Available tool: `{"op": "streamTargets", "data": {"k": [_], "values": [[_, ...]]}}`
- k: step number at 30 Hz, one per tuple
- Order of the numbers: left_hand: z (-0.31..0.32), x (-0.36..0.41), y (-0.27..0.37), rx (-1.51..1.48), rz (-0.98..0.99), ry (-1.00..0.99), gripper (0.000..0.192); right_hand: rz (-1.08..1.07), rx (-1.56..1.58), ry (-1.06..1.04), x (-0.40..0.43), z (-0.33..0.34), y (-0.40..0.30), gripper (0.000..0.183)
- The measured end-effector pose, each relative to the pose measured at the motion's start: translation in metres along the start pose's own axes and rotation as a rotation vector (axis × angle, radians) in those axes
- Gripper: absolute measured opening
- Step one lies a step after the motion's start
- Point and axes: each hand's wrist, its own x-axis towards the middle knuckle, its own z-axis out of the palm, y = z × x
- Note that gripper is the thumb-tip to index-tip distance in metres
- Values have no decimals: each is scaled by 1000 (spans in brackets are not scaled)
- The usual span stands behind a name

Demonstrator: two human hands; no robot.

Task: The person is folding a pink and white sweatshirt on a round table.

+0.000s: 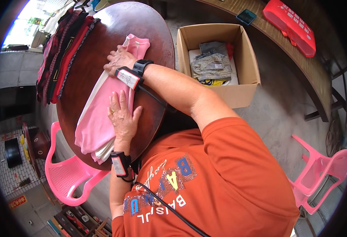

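Note:
A folded pink garment [98, 118] with white parts and ribbed far ends lies lengthwise on a round, dark brown wooden table [152, 130]. My left hand [123, 115] rests flat on its near half, fingers spread and a ring on one of them. Farther up, my right hand [120, 62] presses on the garment just below the ribbed ends, its fingers apart and reaching past the left edge onto the tabletop. White layers show under the pink at the near end. Both wrists carry strapped devices with cables.
Dark and red clothes [68, 56] are stacked at the table's left edge. An open cardboard box [218, 96] holding folded clothes [212, 66] stands to the right. Pink plastic chairs [65, 173] [318, 169] are at both sides. A red bag [293, 29] sits on a wooden bench [307, 71].

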Motion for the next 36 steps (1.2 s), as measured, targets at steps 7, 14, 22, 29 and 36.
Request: {"op": "streamTargets", "data": {"k": [7,14,22,29,36], "values": [[-9,-13,9,-99,18,-65,71,197,-121,158,-6,-3,3,32],[19,-19,-133,90,-172,166,62,197,-46,87,-10,-17,-2,45],[-19,-56,-194,314,-801,-12,58,89,-117,157,-8,-7,5,37],[-5,-73,-208,-118,-710,349,53,17,-205,247,-9,1,26,35],[0,-79,-209,-86,-795,395,60,-221,50,361,-18,-35,-22,38]]}}
